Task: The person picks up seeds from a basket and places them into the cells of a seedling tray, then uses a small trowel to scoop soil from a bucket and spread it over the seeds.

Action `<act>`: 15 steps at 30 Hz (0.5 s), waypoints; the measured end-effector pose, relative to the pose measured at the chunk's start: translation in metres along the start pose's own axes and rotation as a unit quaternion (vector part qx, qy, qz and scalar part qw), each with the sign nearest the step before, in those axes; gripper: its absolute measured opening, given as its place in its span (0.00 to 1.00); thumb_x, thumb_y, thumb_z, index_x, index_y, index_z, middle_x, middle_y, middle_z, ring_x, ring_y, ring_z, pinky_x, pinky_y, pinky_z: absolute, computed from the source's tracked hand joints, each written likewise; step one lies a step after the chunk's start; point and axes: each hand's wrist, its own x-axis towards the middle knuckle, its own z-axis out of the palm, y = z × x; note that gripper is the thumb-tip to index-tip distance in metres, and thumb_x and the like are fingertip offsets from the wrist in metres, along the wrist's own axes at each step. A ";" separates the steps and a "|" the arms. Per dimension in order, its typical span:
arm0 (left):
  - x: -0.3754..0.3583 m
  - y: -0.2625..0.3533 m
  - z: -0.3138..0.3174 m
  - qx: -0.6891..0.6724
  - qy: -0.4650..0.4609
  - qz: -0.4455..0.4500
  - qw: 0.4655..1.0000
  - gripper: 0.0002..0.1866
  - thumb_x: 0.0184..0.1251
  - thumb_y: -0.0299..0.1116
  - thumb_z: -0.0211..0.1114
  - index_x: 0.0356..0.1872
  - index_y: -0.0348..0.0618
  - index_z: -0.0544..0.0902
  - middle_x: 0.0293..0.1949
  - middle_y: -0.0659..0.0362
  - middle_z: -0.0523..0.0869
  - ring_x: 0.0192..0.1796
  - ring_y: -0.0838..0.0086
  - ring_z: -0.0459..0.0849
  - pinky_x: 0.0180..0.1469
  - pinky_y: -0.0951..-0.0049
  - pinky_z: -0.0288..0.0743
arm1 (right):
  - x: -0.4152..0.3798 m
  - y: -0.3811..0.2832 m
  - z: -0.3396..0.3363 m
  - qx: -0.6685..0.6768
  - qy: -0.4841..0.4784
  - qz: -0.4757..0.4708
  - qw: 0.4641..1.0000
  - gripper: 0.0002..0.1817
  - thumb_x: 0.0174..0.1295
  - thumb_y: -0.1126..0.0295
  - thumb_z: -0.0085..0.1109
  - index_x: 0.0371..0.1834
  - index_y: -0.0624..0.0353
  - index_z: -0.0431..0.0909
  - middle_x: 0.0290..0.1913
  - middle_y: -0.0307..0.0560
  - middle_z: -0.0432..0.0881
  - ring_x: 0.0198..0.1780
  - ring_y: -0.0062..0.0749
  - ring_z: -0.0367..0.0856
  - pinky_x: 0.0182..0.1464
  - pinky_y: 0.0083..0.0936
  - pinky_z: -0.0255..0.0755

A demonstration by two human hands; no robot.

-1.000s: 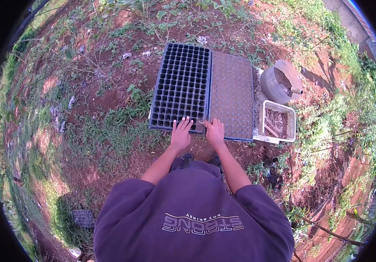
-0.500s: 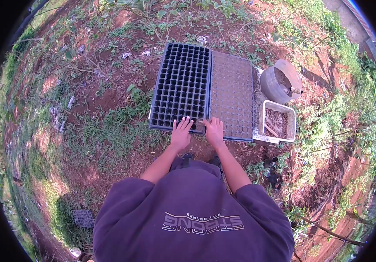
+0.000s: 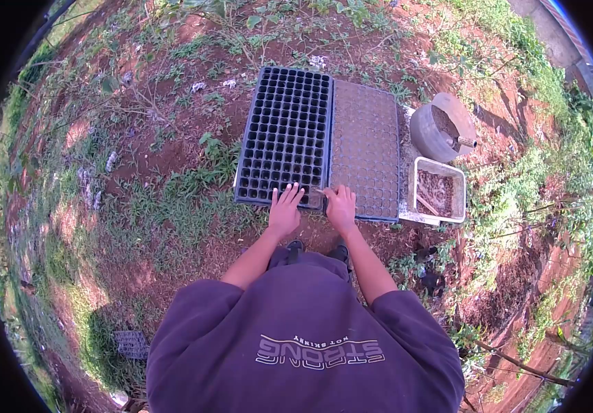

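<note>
My left hand (image 3: 285,210) lies with spread fingers on the near edge of a black seedling tray (image 3: 286,131), whose many cells look dark and hollow. Beside it, my right hand (image 3: 340,208) is at the tray's near right corner, where it meets a second seedling tray (image 3: 365,148) filled level with brown soil. Its fingers are bent together, and a thin brownish bit shows by the fingertips, too small to name. Both trays lie side by side.
Right of the trays stand a translucent round tub (image 3: 426,134) with soil and a handled tool, and a white rectangular basin (image 3: 441,215) holding brown material and a stick. Weeds and bare soil surround them. Another tray (image 3: 131,344) lies at lower left.
My right hand has shifted very slightly right and down along the near edge. My left hand stays in place on the black tray.
</note>
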 end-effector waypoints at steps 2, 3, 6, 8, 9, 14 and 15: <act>-0.001 0.000 0.000 -0.005 0.008 0.004 1.000 0.33 0.59 0.30 0.56 0.70 0.50 0.64 0.73 0.58 0.60 0.75 0.66 0.55 0.76 0.48 0.39 | 0.000 0.000 -0.001 -0.004 -0.004 -0.002 1.000 0.12 0.56 0.76 0.55 0.41 0.50 0.83 0.36 0.45 0.73 0.43 0.41 0.73 0.46 0.36 0.63; -0.001 0.000 0.000 -0.005 0.009 0.003 1.000 0.33 0.59 0.30 0.56 0.70 0.50 0.64 0.73 0.58 0.60 0.75 0.66 0.55 0.76 0.48 0.39 | 0.000 0.001 -0.002 0.008 -0.006 0.001 1.000 0.12 0.56 0.76 0.55 0.40 0.50 0.83 0.36 0.45 0.73 0.43 0.40 0.73 0.46 0.36 0.63; -0.001 -0.001 0.001 -0.004 0.009 0.003 1.000 0.33 0.59 0.30 0.56 0.70 0.50 0.64 0.73 0.58 0.60 0.75 0.66 0.55 0.76 0.48 0.38 | 0.000 0.007 -0.003 0.029 -0.006 -0.009 1.000 0.12 0.53 0.76 0.56 0.38 0.48 0.84 0.35 0.43 0.72 0.43 0.38 0.72 0.47 0.36 0.62; -0.001 -0.002 0.002 -0.003 0.014 0.007 1.000 0.33 0.59 0.29 0.56 0.70 0.50 0.64 0.73 0.58 0.59 0.75 0.66 0.55 0.76 0.48 0.39 | 0.000 0.010 -0.003 0.038 -0.002 -0.020 0.999 0.12 0.51 0.77 0.57 0.36 0.47 0.84 0.35 0.42 0.72 0.44 0.36 0.72 0.48 0.35 0.62; 0.000 -0.001 0.002 -0.003 0.014 0.007 1.000 0.33 0.59 0.29 0.56 0.70 0.50 0.64 0.73 0.58 0.59 0.75 0.66 0.55 0.76 0.48 0.39 | 0.001 0.012 -0.003 0.035 -0.005 -0.027 0.999 0.12 0.52 0.76 0.57 0.35 0.47 0.85 0.35 0.41 0.72 0.43 0.35 0.72 0.48 0.35 0.62; 0.000 -0.001 0.000 0.000 0.002 0.002 1.000 0.33 0.59 0.29 0.56 0.69 0.50 0.65 0.73 0.58 0.60 0.75 0.66 0.55 0.76 0.48 0.39 | 0.009 0.017 0.006 0.030 -0.022 -0.047 0.998 0.09 0.54 0.75 0.59 0.35 0.48 0.85 0.34 0.41 0.73 0.42 0.36 0.73 0.46 0.35 0.62; 0.000 0.000 -0.001 0.000 0.003 0.000 1.000 0.33 0.59 0.29 0.56 0.69 0.50 0.65 0.73 0.58 0.60 0.75 0.66 0.55 0.76 0.48 0.39 | 0.010 0.016 0.009 0.042 -0.016 -0.033 0.998 0.09 0.54 0.75 0.59 0.35 0.48 0.86 0.34 0.41 0.73 0.43 0.36 0.73 0.46 0.35 0.62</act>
